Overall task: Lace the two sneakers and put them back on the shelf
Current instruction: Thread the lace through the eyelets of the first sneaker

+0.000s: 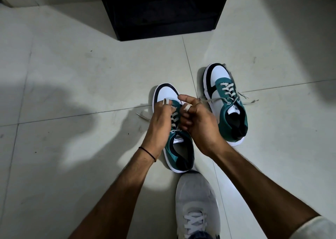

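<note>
Two green sneakers (174,129) (225,100), two hands (160,124) (198,122)

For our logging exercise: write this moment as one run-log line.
stage: lacing | left hand: shut on lace | right hand: shut on lace | near sneaker: being laced | far sneaker: laced, untied | floor

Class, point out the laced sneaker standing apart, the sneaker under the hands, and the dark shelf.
laced sneaker (229,100), head view, teal lace panel.
sneaker under the hands (167,94), head view, white toe.
dark shelf (163,11), head view, front face.
</note>
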